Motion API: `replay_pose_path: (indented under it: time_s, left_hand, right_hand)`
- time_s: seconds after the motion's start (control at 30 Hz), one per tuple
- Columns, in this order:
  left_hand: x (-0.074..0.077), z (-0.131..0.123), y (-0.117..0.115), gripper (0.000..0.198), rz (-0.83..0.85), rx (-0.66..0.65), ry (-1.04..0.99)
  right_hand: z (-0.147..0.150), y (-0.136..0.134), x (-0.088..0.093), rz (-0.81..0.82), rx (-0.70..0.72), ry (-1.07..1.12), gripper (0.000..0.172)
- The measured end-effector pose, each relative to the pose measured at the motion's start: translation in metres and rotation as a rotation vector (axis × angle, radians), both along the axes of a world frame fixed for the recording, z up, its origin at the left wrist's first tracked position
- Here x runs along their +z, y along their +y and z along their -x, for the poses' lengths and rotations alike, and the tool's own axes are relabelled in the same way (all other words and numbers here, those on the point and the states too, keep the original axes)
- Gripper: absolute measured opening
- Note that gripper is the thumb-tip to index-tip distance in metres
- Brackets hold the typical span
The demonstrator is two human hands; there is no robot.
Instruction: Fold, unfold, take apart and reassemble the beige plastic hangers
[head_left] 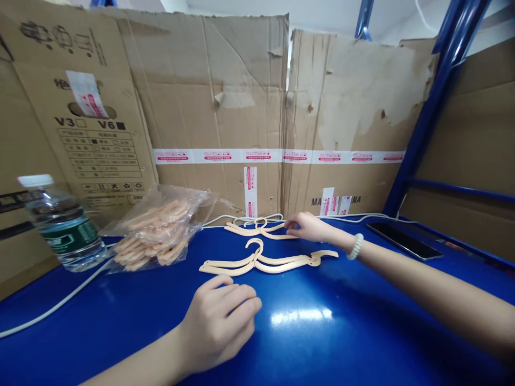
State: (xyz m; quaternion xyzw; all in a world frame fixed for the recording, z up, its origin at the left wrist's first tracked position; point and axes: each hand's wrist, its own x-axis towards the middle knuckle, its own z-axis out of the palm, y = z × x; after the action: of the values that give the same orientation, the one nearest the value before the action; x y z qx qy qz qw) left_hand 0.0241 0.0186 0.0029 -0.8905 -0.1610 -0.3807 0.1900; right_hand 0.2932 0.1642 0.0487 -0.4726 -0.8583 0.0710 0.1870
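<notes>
Two sets of pale peach folding clothes hangers lie on the blue tabletop (298, 343). My right hand (308, 226) reaches to the back set, its fingers closed on the right arm of that rear hanger (245, 230). A pale beaded bracelet (355, 246) circles the right wrist. In front lies another hanger (233, 267), its hook pointing away from me and a small curved piece at its right end. My left hand (223, 319) rests nearer to me, just below this front hanger and apart from it. Its fingers are loosely curled, with nothing visible in them; the palm is hidden.
A clear plastic bag (156, 230) of similar hangers lies at left, beside a water bottle (66, 230). A black phone (404, 240) lies at right. White cable (52, 310) runs along the left and back. Cardboard panels (209, 107) and a blue metal post (426, 107) bound the table.
</notes>
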Motion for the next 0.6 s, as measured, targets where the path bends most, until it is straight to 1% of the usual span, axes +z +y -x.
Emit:
replay_pose_path:
  time_s: [0.13, 0.27, 0.4, 0.5, 0.6]
  left_hand:
    - [0.002, -0.001, 0.000, 0.018, -0.004, -0.004, -0.027]
    - [0.006, 0.000, 0.000, 0.015, -0.044, 0.021, -0.024]
    - [0.011, 0.008, 0.003, 0.016, -0.105, 0.073, 0.025]
    - [0.018, 0.018, 0.009, 0.017, -0.140, 0.127, 0.007]
    - [0.027, 0.026, 0.014, 0.016, -0.172, 0.198, -0.002]
  right_hand:
    - [0.007, 0.012, -0.011, 0.037, 0.009, -0.146, 0.020]
    - [0.014, 0.012, -0.016, 0.048, 0.001, -0.163, 0.021]
    - [0.010, 0.009, -0.011, -0.017, -0.024, -0.057, 0.020]
    - [0.001, 0.002, -0.002, -0.079, -0.033, 0.071, 0.009]
    - [-0.010, -0.014, 0.009, -0.130, -0.026, 0.205, 0.002]
